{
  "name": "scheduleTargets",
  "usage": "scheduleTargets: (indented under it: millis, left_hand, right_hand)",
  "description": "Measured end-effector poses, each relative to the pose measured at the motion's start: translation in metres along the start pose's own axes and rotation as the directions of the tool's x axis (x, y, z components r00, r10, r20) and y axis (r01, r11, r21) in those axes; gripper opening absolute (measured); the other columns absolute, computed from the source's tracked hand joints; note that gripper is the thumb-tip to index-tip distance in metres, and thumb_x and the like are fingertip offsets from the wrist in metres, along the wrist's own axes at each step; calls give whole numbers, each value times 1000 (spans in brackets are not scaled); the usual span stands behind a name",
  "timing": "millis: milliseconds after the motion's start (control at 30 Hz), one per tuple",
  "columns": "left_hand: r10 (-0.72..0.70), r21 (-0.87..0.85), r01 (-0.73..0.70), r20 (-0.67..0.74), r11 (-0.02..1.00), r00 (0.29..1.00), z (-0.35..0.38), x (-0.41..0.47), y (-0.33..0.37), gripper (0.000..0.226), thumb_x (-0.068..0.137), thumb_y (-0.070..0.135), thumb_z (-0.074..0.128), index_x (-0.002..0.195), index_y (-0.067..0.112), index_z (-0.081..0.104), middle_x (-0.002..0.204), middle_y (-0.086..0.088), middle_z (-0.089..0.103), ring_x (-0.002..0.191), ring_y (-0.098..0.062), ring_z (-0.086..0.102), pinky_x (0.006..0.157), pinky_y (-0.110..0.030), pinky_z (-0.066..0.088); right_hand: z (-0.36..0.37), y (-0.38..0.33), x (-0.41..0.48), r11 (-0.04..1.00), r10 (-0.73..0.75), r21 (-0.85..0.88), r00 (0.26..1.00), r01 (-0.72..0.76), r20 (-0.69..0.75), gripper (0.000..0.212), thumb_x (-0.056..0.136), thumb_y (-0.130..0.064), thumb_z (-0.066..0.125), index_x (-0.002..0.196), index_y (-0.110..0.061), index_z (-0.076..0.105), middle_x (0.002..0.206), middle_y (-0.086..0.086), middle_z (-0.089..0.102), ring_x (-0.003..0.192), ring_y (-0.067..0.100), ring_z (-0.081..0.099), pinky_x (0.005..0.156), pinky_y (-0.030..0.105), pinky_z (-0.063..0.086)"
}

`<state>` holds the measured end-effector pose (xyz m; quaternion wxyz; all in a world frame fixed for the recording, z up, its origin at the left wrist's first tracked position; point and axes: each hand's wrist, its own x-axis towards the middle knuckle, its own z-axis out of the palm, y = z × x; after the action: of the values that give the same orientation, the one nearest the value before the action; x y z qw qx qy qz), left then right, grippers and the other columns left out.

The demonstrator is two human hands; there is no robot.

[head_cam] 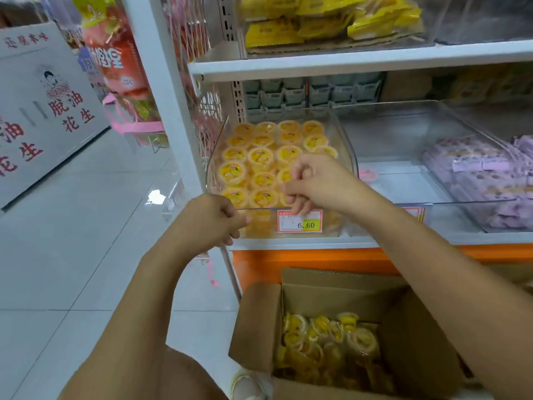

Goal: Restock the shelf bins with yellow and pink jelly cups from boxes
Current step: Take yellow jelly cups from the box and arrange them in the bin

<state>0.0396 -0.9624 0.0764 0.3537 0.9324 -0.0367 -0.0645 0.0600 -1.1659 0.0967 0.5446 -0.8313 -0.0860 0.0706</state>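
Observation:
A clear shelf bin (pixel 347 145) holds several yellow jelly cups (pixel 261 157) laid lid-up in rows. My right hand (pixel 320 183) hovers over the bin's front right part with loosely bent fingers pointing down at the cups; I see nothing in it. My left hand (pixel 212 220) is at the bin's front left corner, fingers curled with the thumb toward the bin face, and no cup shows in it. Below, an open cardboard box (pixel 253 327) contains more yellow jelly cups (pixel 326 339). A single pink jelly cup (pixel 368 174) lies in the neighbouring clear bin (pixel 418 180).
A price tag (pixel 300 221) reading 6.60 is on the bin's front. Purple packets (pixel 478 174) fill the bin to the right. Yellow packets (pixel 326 21) sit on the shelf above. An orange shelf base (pixel 288 259) runs behind the box. White tiled floor (pixel 86 226) is at left.

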Motion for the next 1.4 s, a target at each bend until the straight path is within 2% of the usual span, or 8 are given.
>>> scheduleTargets:
  millis: [167, 267, 367, 533, 667, 767, 1067, 1400]
  left_hand:
    - [15, 45, -42, 470, 998, 883, 93, 0, 0, 25, 85, 28, 69, 70, 10, 58, 63, -3, 66, 51, -10, 60, 47, -19, 49]
    - [-31, 93, -31, 600, 995, 800, 165, 10, -26, 11, 86, 27, 68, 85, 17, 63, 81, -2, 67, 74, -16, 64, 66, -24, 54]
    - [-154, 237, -1, 636, 972, 756, 218, 18, -59, 25, 89, 27, 64, 113, 22, 62, 114, -1, 63, 106, -21, 58, 91, -31, 47]
    - [-261, 341, 49, 611, 939, 747, 285, 15, -98, 33, 94, 13, 52, 127, 15, 55, 129, -7, 55, 122, -25, 51, 98, -30, 41]
    - [-334, 481, -13, 627, 876, 704, 317, 4, -116, 33, 93, 12, 51, 125, 3, 55, 127, -13, 58, 115, -27, 57, 80, -22, 50]
    - [-347, 578, -86, 594, 812, 726, 328, 0, -124, 32, 97, 21, 45, 123, 5, 55, 130, -14, 53, 118, -28, 52, 95, -33, 43]
    - [-290, 648, -240, 600, 723, 746, 333, 5, -134, 35, 99, 17, 40, 130, 4, 48, 138, -16, 42, 127, -31, 42, 104, -38, 36]
    - [-243, 558, -188, 607, 808, 757, 297, 10, -99, 34, 91, 21, 58, 123, 10, 59, 118, -11, 61, 108, -26, 58, 88, -32, 47]
  right_hand:
    - [-18, 84, -69, 924, 352, -323, 783, -204, 513, 13, 87, -13, 66, 86, -4, 56, 77, 11, 67, 67, 19, 65, 54, 22, 50]
    - [0, 169, -71, 726, 636, -634, 611, -266, 471, 26, 89, -26, 63, 101, -3, 64, 82, 4, 64, 76, 15, 61, 64, 22, 50]
    - [17, 250, -68, 623, 692, -717, 649, -313, 317, 22, 91, -26, 60, 105, -10, 67, 93, 3, 63, 81, 16, 60, 72, 28, 50]
    - [34, 319, -77, 593, 716, -658, 678, -463, 168, 35, 94, -29, 51, 125, -16, 56, 123, 8, 57, 111, 27, 56, 87, 33, 45]
    - [45, 357, -86, 527, 743, -690, 664, -497, 89, 34, 95, -29, 45, 120, -10, 58, 123, 14, 59, 110, 31, 57, 84, 35, 45]
    - [44, 369, -87, 513, 710, -712, 703, -480, 38, 32, 97, -15, 43, 127, -7, 52, 128, 15, 55, 116, 30, 55, 93, 36, 45]
    - [40, 372, -82, 550, 660, -617, 745, -564, -93, 21, 97, -11, 45, 95, -7, 66, 102, 12, 67, 90, 24, 65, 68, 29, 47]
    - [11, 323, -86, 617, 723, -463, 691, -636, 15, 18, 84, -12, 68, 99, -2, 68, 99, 13, 69, 88, 21, 66, 83, 35, 56]
